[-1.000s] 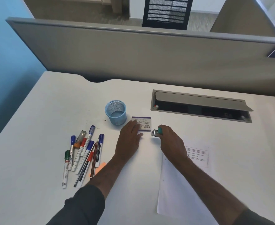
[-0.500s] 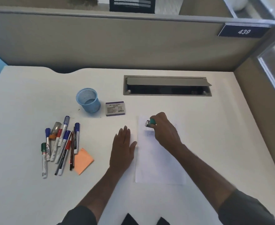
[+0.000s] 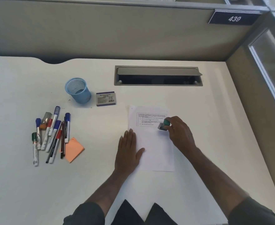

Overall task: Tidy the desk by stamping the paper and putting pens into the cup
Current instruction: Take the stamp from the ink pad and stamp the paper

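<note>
Since half a sec ago: left hand (image 3: 128,151) is sliding onto paper (image 3: 156,150), lying flat and open to pin it | right hand (image 3: 179,133) is pinching stamp (image 3: 164,125) over printed box | pens (image 3: 50,135) are lying left, cup (image 3: 78,90) empty-looking

left hand (image 3: 128,151) now flat on paper (image 3: 156,153); stamp (image 3: 164,125) shifted right.

Your left hand (image 3: 128,151) is lying flat on the paper's (image 3: 156,153) left edge; your right hand (image 3: 179,133) is holding the stamp (image 3: 164,124) on its upper right. The cup (image 3: 78,90) is standing behind the pens (image 3: 50,133), far left, with the ink pad (image 3: 105,99) just right of it.
</note>
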{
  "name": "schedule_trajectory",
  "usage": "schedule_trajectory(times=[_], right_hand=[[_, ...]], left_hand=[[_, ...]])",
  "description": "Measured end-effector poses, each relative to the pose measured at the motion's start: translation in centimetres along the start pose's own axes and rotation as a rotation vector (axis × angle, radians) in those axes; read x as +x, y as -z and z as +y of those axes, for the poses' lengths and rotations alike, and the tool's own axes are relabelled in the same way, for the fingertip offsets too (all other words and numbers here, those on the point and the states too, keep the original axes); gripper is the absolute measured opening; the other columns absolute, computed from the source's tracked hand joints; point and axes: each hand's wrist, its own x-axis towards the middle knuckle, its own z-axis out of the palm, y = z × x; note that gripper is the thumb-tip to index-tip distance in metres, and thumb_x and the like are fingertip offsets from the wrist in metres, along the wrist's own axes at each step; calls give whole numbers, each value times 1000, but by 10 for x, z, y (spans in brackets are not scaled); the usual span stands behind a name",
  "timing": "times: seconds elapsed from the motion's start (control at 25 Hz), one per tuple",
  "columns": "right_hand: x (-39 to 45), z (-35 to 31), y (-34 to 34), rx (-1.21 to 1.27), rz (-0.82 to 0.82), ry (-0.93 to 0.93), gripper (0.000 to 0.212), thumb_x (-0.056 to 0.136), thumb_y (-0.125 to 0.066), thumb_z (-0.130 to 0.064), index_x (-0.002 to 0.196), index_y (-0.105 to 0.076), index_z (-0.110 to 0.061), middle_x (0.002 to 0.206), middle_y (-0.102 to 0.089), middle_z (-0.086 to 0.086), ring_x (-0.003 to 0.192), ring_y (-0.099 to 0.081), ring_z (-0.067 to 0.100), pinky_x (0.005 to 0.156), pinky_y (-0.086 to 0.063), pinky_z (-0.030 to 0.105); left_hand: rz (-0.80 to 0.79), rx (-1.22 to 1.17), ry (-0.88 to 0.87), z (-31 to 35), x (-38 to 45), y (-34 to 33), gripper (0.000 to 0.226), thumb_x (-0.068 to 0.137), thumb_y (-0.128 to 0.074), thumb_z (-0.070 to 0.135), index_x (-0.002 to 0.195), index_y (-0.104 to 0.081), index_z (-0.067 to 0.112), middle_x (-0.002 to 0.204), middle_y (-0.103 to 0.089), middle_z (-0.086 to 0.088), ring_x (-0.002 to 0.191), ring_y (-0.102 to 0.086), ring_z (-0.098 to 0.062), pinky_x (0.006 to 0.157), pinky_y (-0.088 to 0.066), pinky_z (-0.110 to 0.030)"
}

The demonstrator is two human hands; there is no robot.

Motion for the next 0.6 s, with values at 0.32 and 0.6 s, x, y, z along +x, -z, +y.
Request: schedule_trajectory(times=[0.32, 0.6], right_hand=[[-8, 15, -8, -47, -24, 70, 21, 92, -54, -5, 109, -60, -16, 103, -59, -2, 83, -57, 24, 62, -50, 34], [-8, 19, -10, -85, -38, 86, 24, 90, -56, -3, 109, -60, -18, 105, -60, -4, 84, -60, 24, 61, -53, 36]], left_hand=[[13, 19, -4, 3, -2, 3, 75, 103, -38, 53, 156, -23, 3, 167, -12, -13, 155, -10, -28, 124, -18, -46], [10, 31, 8, 5, -2, 4, 75, 103, -37, 53, 157, -21, 4, 168, -10, -11, 155, -9, -26, 124, -18, -45]])
